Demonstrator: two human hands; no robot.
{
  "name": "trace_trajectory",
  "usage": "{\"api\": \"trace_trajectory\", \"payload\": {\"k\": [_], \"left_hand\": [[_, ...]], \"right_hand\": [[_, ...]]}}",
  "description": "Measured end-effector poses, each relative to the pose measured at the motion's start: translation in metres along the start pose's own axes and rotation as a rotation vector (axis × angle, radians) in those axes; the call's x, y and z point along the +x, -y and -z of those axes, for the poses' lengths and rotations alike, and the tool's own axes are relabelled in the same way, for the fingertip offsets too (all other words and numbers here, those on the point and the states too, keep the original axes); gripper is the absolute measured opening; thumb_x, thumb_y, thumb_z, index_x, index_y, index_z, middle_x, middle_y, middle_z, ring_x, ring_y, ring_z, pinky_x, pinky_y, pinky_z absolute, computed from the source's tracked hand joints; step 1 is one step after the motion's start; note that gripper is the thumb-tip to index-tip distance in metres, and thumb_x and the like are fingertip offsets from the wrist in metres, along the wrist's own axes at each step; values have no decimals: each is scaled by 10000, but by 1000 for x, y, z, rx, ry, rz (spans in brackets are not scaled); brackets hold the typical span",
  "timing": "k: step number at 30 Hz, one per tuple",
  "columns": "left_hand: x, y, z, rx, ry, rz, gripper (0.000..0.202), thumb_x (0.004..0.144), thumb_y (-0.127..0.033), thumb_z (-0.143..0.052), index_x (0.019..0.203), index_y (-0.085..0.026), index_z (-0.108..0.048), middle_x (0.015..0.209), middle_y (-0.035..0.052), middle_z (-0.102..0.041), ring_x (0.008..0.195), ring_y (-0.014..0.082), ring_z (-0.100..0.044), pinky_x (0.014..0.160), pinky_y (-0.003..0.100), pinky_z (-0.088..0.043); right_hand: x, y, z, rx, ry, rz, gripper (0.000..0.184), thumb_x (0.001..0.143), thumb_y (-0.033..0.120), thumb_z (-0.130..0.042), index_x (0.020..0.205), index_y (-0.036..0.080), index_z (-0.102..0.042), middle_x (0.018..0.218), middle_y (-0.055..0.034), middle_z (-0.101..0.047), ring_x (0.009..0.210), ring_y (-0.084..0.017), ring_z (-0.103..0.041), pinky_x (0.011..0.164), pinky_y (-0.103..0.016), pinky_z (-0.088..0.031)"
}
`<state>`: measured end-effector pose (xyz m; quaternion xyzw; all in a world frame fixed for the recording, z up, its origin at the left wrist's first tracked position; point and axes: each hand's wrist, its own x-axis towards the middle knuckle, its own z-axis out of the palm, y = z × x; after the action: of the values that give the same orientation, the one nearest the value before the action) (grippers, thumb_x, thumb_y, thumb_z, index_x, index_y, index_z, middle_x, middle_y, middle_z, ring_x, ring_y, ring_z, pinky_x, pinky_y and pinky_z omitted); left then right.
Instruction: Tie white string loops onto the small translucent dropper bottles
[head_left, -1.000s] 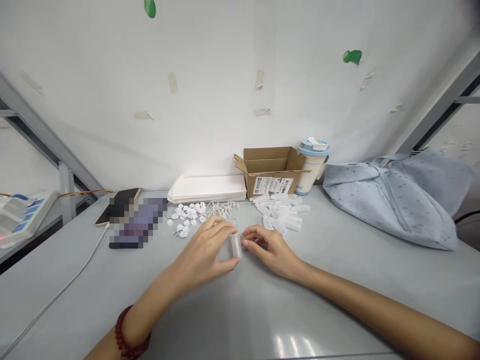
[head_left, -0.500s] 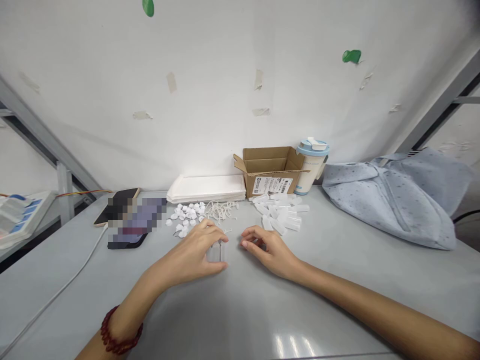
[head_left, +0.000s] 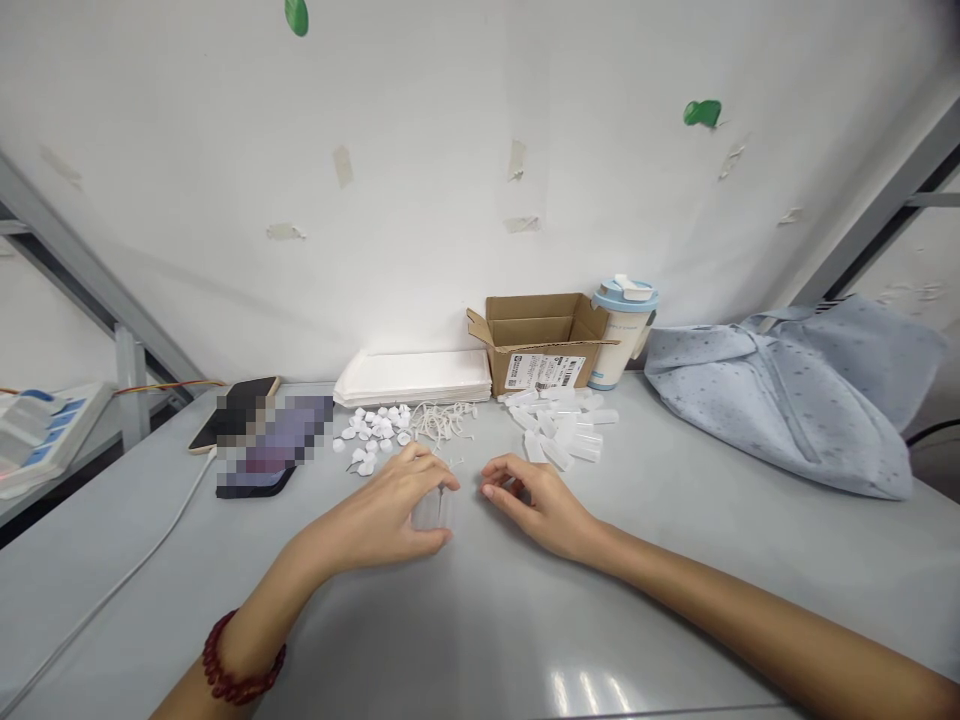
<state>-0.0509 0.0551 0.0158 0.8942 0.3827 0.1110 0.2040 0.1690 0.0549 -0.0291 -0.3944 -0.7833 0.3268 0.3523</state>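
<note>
Labels and lettering at the far side: cardboard box (head_left: 551, 331), centre, with a white label (head_left: 545, 372) on its near face carrying dark print and a barcode toward the right; lidded cup (head_left: 616, 350), just right of the box, with small blue lettering (head_left: 624, 327) on its pale wall; no wording legible on either

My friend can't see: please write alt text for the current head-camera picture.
A person's left hand curls around clear tubes over a grey table; the right hand, loosely curled, holds nothing visible. Beyond lie white pieces, pale cords and more tubes, with an open cardboard box and a lidded cup farther back.
</note>
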Motion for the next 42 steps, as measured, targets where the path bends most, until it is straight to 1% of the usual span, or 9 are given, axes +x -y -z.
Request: {"api": "trace_trajectory", "payload": {"k": [6,10,14,17,21,26,32,37,42], "left_hand": [[3,1,0,-61,-43,56,299,799,-348,-556,1069,-219,-546,1036,55,-564,1045,226,-461,860,353,-429],[8,9,-3,-33,-180,136,232,878,-338,-416,976,-209,-581,1005,58,-590,1034,234,-470,858,379,-426],[16,20,-10,71,-319,155,260,885,-253,-363,1005,-175,-579,1018,75,-599,1062,247,-446,910,420,-393],[22,26,-14,135,-363,143,305,886,-210,-329,1051,-135,-574,1049,96,-593,1060,248,-432,924,428,-386],[30,29,-14,179,-384,122,331,876,-163,-317,1059,-129,-590,1129,100,-572,1081,249,-411,938,432,-379],[44,29,-7,290,-337,68,337,852,-132,-343,1046,-143,-618,1186,97,-553,1105,278,-389,923,458,-379],[62,32,-12,331,-291,96,321,824,-123,-383,1000,-118,-653,1131,125,-588,1082,308,-410,905,484,-381],[64,35,-16,278,-346,116,345,823,-122,-374,1063,-95,-620,1132,127,-595,1071,275,-450,919,450,-399],[55,32,-14,82,-521,157,382,799,-124,-373,1113,-154,-587,1172,84,-587,1134,229,-464,954,426,-396]], "right_hand": [[-1,-2,-1,-23,6,30,133,871,236,-491,970,174,-556,826,-42,-656,706,-133,-594,589,-235,-461],[-1,-4,-3,-45,6,84,128,872,219,-486,975,172,-545,822,-34,-650,697,-129,-587,589,-230,-456],[-3,-5,-4,-116,12,142,116,887,210,-457,978,178,-523,843,-40,-639,706,-134,-580,594,-236,-455],[-2,-9,-2,-287,-30,233,126,890,184,-436,986,160,-514,882,-72,-623,753,-160,-568,647,-270,-461],[5,-18,8,-679,-144,323,143,881,129,-414,935,126,-546,863,-106,-609,796,-212,-523,696,-323,-430],[11,-20,24,-1084,-110,122,97,851,160,-507,836,124,-595,819,-108,-589,785,-247,-504,657,-332,-370],[11,-15,29,-1198,-26,-10,122,863,205,-512,859,132,-610,860,-123,-588,823,-260,-502,668,-335,-324],[11,-12,28,-1212,0,-65,117,860,184,-504,897,138,-605,896,-126,-594,857,-269,-512,673,-335,-321],[10,-7,31,-1197,25,-146,118,849,174,-515,922,123,-593,901,-133,-606,867,-273,-531,686,-339,-344]]}}
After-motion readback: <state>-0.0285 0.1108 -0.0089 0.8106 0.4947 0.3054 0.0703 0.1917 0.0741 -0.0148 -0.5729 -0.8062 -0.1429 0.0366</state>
